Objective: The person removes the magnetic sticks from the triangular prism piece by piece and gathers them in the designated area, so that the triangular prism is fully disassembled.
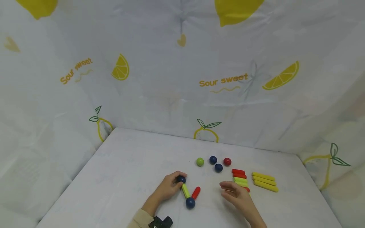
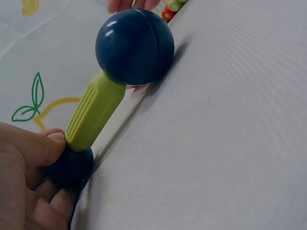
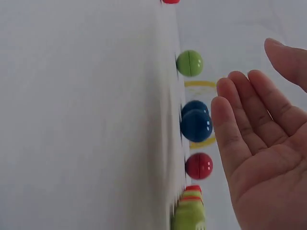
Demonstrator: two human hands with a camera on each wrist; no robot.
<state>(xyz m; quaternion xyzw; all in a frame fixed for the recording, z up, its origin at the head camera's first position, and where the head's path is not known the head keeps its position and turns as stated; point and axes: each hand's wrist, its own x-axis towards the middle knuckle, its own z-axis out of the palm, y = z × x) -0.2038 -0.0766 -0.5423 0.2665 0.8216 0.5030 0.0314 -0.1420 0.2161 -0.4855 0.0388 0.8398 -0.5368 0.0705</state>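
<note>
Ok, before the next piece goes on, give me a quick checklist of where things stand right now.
1. Left hand grips the far blue ball of the build: ok.
2. Green stick joined to a blue ball at both ends, near blue ball included: ok.
3. Red stick touches the near blue ball: looks so in the head view, a firm join cannot tell.
4. Right hand open and holding nothing: ok.
5. Loose balls in view on the table: green ball, two blue, red ball: ok.
6. Spare sticks lie beside the right hand: ok.
</note>
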